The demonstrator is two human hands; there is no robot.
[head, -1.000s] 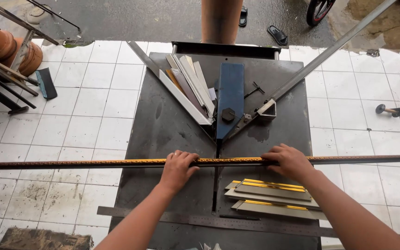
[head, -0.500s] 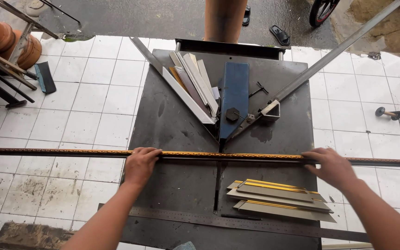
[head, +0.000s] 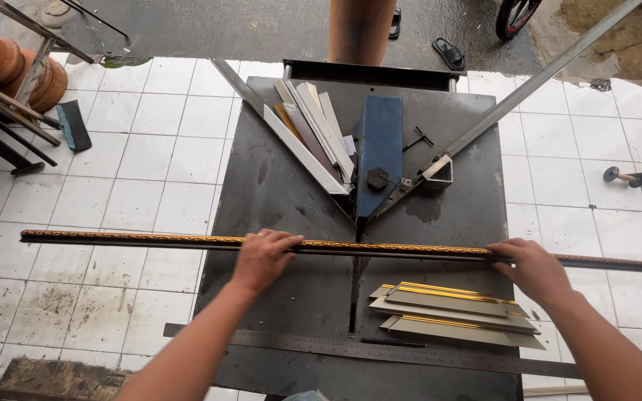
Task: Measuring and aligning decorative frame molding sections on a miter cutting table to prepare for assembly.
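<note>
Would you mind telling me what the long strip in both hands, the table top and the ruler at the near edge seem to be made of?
Long strip: probably wood or plastic frame moulding, dark with a gilded patterned band.
Table top: apparently steel plate, dull grey, stained and scuffed.
Ruler: likely steel, flat and grey with fine graduations.

No packages, labels, signs or screens are visible here, as far as this view from above lets me tell.
</note>
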